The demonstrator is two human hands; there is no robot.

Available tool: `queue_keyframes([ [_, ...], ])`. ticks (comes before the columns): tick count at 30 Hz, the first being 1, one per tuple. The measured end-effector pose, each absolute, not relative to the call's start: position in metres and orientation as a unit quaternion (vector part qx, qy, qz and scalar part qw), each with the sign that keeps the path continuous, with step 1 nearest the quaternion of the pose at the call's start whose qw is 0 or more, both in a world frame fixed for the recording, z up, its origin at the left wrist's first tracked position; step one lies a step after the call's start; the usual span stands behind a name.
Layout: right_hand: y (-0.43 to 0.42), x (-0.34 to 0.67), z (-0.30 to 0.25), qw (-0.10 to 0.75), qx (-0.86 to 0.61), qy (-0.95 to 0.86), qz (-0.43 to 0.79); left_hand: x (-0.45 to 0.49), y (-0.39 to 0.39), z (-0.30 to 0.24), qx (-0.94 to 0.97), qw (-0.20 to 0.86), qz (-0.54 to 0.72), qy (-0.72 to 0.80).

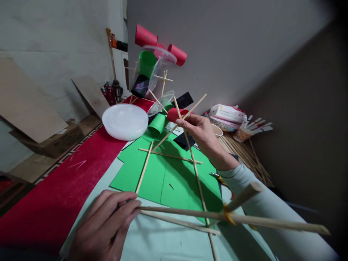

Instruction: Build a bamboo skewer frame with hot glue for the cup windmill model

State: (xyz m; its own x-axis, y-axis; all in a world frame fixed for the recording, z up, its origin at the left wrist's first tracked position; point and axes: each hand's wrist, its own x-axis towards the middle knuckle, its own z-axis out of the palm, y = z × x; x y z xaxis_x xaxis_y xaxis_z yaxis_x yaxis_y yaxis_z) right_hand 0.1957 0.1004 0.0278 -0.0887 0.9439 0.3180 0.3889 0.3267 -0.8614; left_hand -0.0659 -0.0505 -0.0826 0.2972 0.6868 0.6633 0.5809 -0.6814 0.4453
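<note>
My left hand (107, 224) is at the bottom, fingers closed round the near corner of a frame of thin wooden sticks (174, 156). My right hand (201, 136) reaches forward and pinches the frame's far sticks where they cross, next to a red paper cup (174, 114). A yellow band (227, 214) ties the sticks at the near right joint. The frame hangs over green paper sheets (165, 177) lying on a pale surface (163, 243).
A white plastic bowl (125, 121) sits ahead left beside a green paper cup (157, 124). Behind stands a structure of red and green cups (148, 63), clear lids and sticks. A bundle of sticks (244, 152), a tissue pack (227, 113) and a red carpet (54, 192) lie around.
</note>
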Motion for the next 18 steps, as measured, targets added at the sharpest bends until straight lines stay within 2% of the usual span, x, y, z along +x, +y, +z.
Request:
queue_keyframes([
  [9,0.092,0.194,0.03,0.449,-0.481,-0.692,0.297,-0.066,-0.048,-0.077,0.806,0.039,0.455,0.376],
  [18,0.072,0.19,0.032,0.434,-0.485,-0.72,0.241,-0.064,-0.047,-0.076,0.809,0.037,0.462,0.361],
])
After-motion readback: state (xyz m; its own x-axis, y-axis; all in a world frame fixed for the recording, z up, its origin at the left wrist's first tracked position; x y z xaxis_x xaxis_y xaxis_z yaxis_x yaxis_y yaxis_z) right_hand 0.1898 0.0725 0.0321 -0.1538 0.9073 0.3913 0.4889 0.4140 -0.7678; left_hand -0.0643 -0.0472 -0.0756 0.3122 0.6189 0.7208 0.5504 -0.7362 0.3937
